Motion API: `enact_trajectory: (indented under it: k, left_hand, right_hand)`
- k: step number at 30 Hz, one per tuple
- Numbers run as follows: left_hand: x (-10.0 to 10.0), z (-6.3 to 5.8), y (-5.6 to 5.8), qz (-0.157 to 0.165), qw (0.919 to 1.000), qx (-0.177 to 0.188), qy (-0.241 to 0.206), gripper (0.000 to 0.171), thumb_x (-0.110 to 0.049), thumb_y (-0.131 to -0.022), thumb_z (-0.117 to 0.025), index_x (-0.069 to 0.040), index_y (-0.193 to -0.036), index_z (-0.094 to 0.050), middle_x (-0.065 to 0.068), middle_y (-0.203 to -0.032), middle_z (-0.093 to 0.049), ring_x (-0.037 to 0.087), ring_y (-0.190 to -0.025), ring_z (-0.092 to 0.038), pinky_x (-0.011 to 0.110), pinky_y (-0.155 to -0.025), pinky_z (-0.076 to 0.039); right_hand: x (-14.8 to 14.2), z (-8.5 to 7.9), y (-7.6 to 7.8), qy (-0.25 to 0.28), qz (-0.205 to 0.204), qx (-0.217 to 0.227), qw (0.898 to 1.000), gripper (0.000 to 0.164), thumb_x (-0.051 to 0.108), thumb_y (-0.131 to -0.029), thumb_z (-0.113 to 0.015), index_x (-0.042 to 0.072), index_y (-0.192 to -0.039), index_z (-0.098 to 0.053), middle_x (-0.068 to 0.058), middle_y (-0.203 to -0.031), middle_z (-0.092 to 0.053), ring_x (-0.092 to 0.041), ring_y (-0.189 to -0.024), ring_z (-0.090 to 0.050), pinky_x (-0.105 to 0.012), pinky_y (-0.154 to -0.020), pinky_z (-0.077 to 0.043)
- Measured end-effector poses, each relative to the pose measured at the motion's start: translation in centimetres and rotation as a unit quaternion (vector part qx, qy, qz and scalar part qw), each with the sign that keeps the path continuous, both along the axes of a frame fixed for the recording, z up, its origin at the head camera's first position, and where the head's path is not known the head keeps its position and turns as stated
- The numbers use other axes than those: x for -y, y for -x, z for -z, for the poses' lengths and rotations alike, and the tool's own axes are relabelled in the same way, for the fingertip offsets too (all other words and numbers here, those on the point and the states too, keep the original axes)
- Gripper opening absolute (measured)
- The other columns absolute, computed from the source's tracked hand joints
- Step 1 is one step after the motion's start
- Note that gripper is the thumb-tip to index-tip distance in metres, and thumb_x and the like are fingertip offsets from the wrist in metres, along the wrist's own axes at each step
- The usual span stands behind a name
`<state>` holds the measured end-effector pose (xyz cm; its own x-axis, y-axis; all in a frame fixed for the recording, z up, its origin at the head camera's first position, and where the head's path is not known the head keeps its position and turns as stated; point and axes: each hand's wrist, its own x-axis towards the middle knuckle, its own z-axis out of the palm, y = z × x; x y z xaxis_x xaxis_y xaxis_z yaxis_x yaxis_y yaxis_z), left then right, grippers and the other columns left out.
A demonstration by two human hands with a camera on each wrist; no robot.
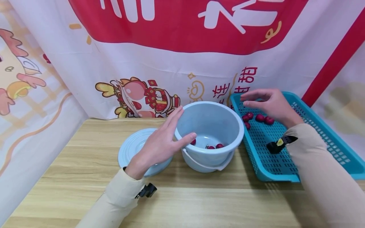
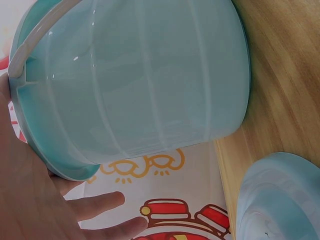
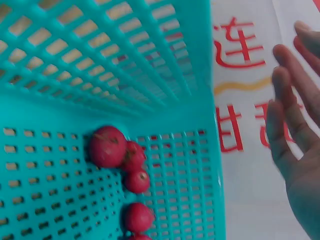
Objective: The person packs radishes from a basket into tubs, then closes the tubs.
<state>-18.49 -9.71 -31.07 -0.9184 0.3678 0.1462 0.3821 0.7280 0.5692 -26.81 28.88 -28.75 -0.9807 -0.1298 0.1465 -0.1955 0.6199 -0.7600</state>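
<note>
A light blue bucket [image 1: 209, 120] with a handle stands upright on the table, several small red round fruits [image 1: 219, 146] at its bottom. My left hand [image 1: 159, 142] rests at its left rim, thumb over the edge and the other fingers stretched out along the outside. In the left wrist view, the bucket's side [image 2: 150, 80] fills much of the picture. Over the far-left part of a teal perforated basket [image 1: 258, 167] hovers my right hand [image 1: 269, 103], fingers slightly bent and holding nothing. Several red fruits [image 3: 107, 146] lie below it on the basket floor.
A round light blue lid [image 1: 129, 147] lies left of the bucket, partly behind my left forearm. The basket stands close to the bucket's right side. Behind the wooden table [image 1: 71, 177] hangs a printed red and white cloth [image 1: 185, 63].
</note>
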Motion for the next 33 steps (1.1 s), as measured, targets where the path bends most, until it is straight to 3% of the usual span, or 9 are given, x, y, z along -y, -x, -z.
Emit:
enact_trajectory:
  k: [11,22,25,29,31,33]
  left_hand:
    - [0.0,0.2,0.0,0.001,1.0,0.003,-0.003,0.096,-0.081,-0.095,-0.047,-0.037,-0.171,-0.01,-0.019,-0.179,-0.004,0.027,-0.164,-0.029,0.072,-0.118,-0.04]
    - [0.0,-0.1,-0.1,-0.002,1.0,0.004,-0.003,0.096,-0.082,-0.095,-0.047,-0.039,-0.171,-0.008,-0.019,-0.179,-0.004,0.027,-0.163,-0.029,0.073,-0.117,-0.04]
    - [0.0,-0.1,-0.1,-0.001,1.0,0.004,-0.002,0.096,-0.082,-0.095,-0.047,-0.039,-0.171,-0.008,-0.02,-0.179,-0.003,0.027,-0.164,-0.028,0.073,-0.117,-0.039]
    - [0.1,-0.1,-0.1,0.0,1.0,0.005,-0.002,0.095,-0.081,-0.095,-0.047,-0.038,-0.171,-0.009,-0.019,-0.179,-0.004,0.027,-0.164,-0.028,0.073,-0.117,-0.04]
    - [0.1,-0.1,-0.1,0.0,1.0,0.005,-0.002,0.095,-0.081,-0.095,-0.047,-0.038,-0.171,-0.009,-0.019,-0.179,-0.004,0.027,-0.164,-0.028,0.073,-0.117,-0.04]
    - [0.1,-0.1,-0.1,0.001,1.0,0.005,-0.002,0.096,-0.082,-0.095,-0.046,-0.037,-0.171,-0.009,-0.019,-0.179,-0.003,0.027,-0.164,-0.027,0.073,-0.117,-0.039]
  right_hand:
    - [-2.6,0.2,0.5,0.019,0.033,0.006,0.999,0.065,0.051,-0.093,-0.078,0.022,-0.149,-0.063,0.005,-0.142,-0.066,-0.012,-0.126,-0.054,-0.021,-0.081,-0.062]
    - [-3.5,0.6,1.1,0.005,0.041,0.027,0.999,0.068,0.05,-0.092,-0.078,0.023,-0.152,-0.06,0.004,-0.143,-0.066,-0.014,-0.124,-0.059,-0.021,-0.083,-0.062]
    - [-3.8,1.0,1.5,-0.004,0.034,0.06,0.998,0.068,0.048,-0.094,-0.078,0.022,-0.154,-0.057,-0.002,-0.15,-0.063,-0.021,-0.134,-0.054,-0.027,-0.089,-0.062]
    - [-4.2,1.8,2.3,-0.008,0.013,0.114,0.993,0.068,0.042,-0.098,-0.075,0.021,-0.158,-0.051,-0.013,-0.16,-0.052,-0.036,-0.149,-0.041,-0.053,-0.107,-0.056]
    - [-4.4,2.3,2.7,-0.007,0.002,0.137,0.991,0.067,0.038,-0.1,-0.074,0.02,-0.159,-0.05,-0.016,-0.162,-0.05,-0.04,-0.151,-0.038,-0.064,-0.113,-0.049]
    - [-4.6,2.8,3.0,-0.008,-0.01,0.154,0.988,0.064,0.033,-0.101,-0.073,0.019,-0.159,-0.05,-0.018,-0.162,-0.049,-0.041,-0.15,-0.041,-0.066,-0.115,-0.046]
